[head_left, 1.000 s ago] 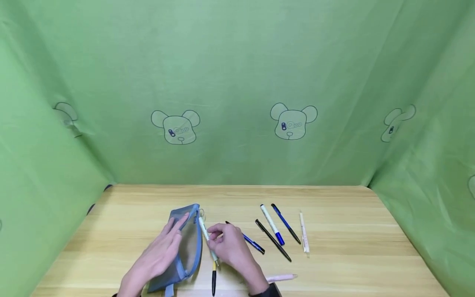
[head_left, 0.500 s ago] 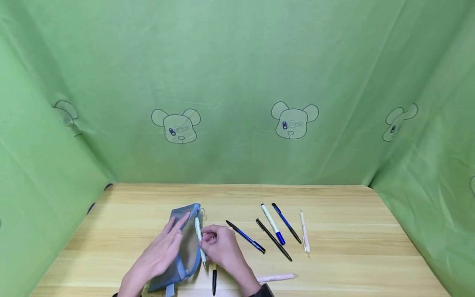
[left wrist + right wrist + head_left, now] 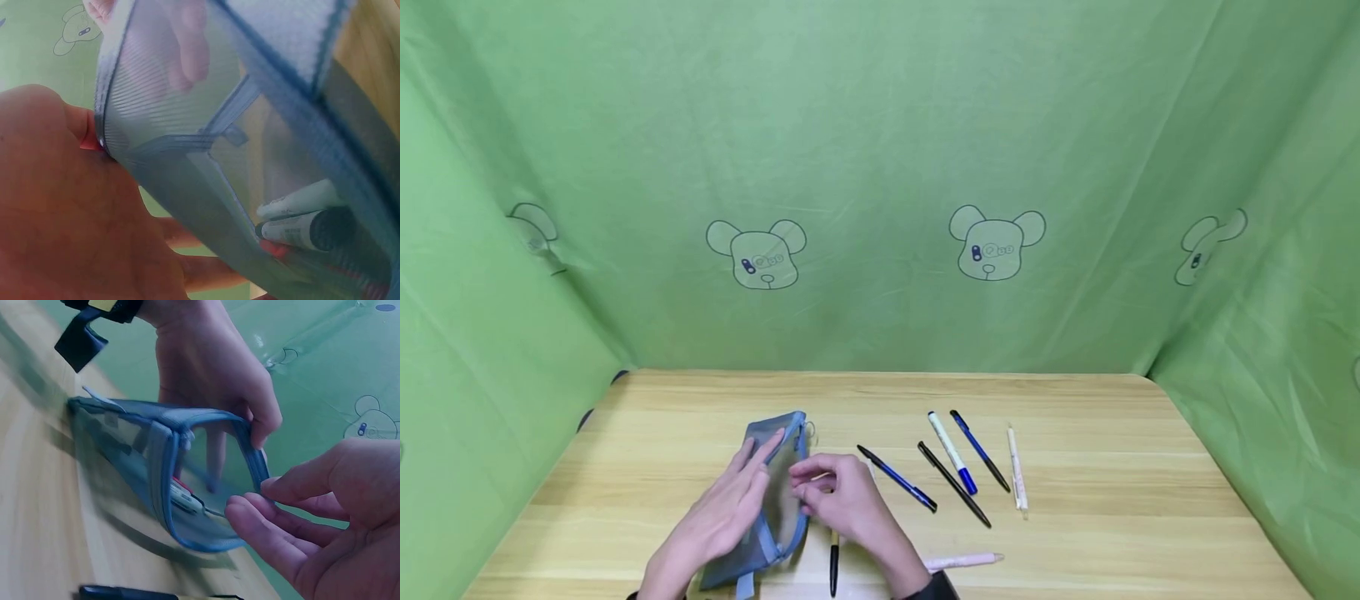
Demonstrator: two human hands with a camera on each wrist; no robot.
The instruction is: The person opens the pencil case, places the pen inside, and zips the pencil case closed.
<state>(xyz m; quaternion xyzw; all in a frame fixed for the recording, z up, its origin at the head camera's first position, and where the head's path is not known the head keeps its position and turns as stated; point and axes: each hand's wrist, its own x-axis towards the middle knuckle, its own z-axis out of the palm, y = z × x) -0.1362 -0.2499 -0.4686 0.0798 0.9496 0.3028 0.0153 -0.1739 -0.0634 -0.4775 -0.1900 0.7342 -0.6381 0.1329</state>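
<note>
Behind the pouch [image 3: 766,537], green cloth [image 3: 880,167] with bear outlines [image 3: 764,260]; under the pouch, a wood-grain desk [image 3: 1112,483]. On the pouch's right side, a wide-open mouth. Over its left side, the left hand [image 3: 722,508], grip clamped on the rim. At its mouth, the right hand [image 3: 846,496], grip loosely bent, fingertips apart; contact with the rim unclear. Inside it, through the mesh, a black-capped marker [image 3: 287,231] and a pale pen [image 3: 305,197]. Right of it, a white marker [image 3: 952,452], a black pen [image 3: 955,485], a blue pen [image 3: 897,477], another blue pen [image 3: 980,450], a white pen [image 3: 1017,469], a pink pen [image 3: 964,561]; just beside it, a yellow-black pen [image 3: 834,571].
</note>
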